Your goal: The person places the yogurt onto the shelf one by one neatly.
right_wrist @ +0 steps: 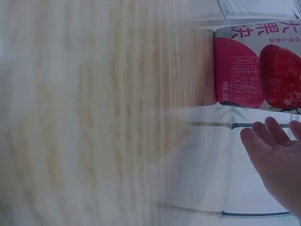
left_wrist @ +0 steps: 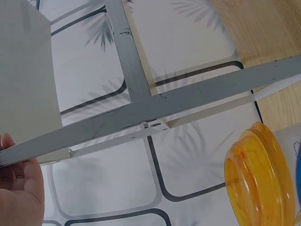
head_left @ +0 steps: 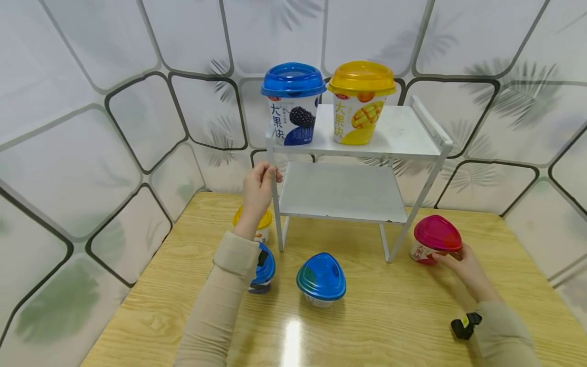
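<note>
At its front left post, my left hand grips a white two-tier shelf rack; in the left wrist view its fingers curl round the bar. My right hand is beside a strawberry yogurt cup with a pink lid, right of the rack on the table. In the right wrist view that hand's fingers are extended, with a gap visible between fingertips and cup. On the rack's top tier stand a blue-lidded blackberry yogurt cup and a yellow-lidded mango yogurt cup.
A blue-lidded cup stands on the wooden table before the rack. Another blue-lidded cup and a yellow-lidded cup are partly hidden by my left arm. Patterned walls enclose the table at the back and sides.
</note>
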Demonstrator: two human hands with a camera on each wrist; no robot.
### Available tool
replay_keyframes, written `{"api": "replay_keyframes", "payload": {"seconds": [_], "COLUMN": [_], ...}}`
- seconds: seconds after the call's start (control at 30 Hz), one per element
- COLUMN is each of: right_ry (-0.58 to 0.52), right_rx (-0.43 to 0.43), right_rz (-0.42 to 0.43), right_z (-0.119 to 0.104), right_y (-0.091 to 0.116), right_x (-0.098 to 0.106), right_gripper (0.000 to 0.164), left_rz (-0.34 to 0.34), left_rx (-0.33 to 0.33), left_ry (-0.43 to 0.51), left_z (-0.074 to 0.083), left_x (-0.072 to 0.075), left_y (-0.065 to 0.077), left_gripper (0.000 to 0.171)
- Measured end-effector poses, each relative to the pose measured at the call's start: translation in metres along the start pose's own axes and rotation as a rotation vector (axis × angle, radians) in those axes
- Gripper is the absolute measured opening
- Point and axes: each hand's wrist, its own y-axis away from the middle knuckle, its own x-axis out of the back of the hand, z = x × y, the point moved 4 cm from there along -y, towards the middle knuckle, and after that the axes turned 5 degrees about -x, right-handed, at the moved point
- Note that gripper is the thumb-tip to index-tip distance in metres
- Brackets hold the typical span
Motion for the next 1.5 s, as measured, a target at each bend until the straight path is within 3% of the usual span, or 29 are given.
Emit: {"api": "replay_keyframes", "payload": {"seconds": [0.07, 0.17, 0.37, 0.57, 0.73, 0.87, 1.0, 1.13, 1.23, 1.4, 1.5], "right_ry": [-0.039, -0.092, -0.201, -0.198, -0.204, -0.138, -0.165, -0.193, -0.124, -0.045, -0.019], "right_rx": [0.041, 0.041, 0.048, 0.042, 0.023, -0.02, -0.009, 0.021, -0.007, -0.081, -0.071], "right_rz": [0.0, -0.005, -0.025, -0.015, 0.041, 0.079, 0.098, 0.105, 0.124, 0.15, 0.158], "right_z": [0.001, 0.004, 0.006, 0.006, 0.006, 0.007, 0.007, 0.006, 0.006, 0.007, 0.006], "right_y": [-0.003, -0.008, -0.017, -0.024, -0.022, -0.02, -0.019, -0.019, -0.019, -0.016, -0.015], "right_x": [-0.001, -0.001, -0.004, -0.006, -0.008, -0.007, -0.007, -0.008, -0.007, -0.005, -0.004], "right_gripper": [0.042, 0.054, 0.072, 0.078, 0.08, 0.079, 0.073, 0.068, 0.067, 0.071, 0.069], "left_rz": [-0.001, -0.002, -0.003, 0.0, 0.002, 0.003, 0.002, 0.006, 0.006, 0.0, 0.001], "left_rx": [0.005, 0.005, -0.004, -0.01, -0.009, -0.014, -0.015, -0.016, -0.024, -0.029, -0.034], "left_ry": [-0.002, -0.006, -0.002, 0.01, 0.022, 0.022, 0.021, 0.029, 0.039, 0.033, 0.018], "left_z": [0.01, 0.024, 0.024, 0.023, 0.023, 0.024, 0.022, 0.005, -0.008, -0.011, -0.01], "left_x": [0.0, 0.001, 0.001, 0.0, 0.0, 0.0, -0.001, -0.002, -0.003, -0.002, -0.001], "left_y": [0.002, 0.004, 0.004, 0.004, 0.004, 0.004, 0.003, 0.0, -0.002, -0.002, -0.002], "left_gripper": [0.023, 0.022, 0.022, 0.021, 0.021, 0.02, 0.021, 0.021, 0.022, 0.025, 0.025]}}
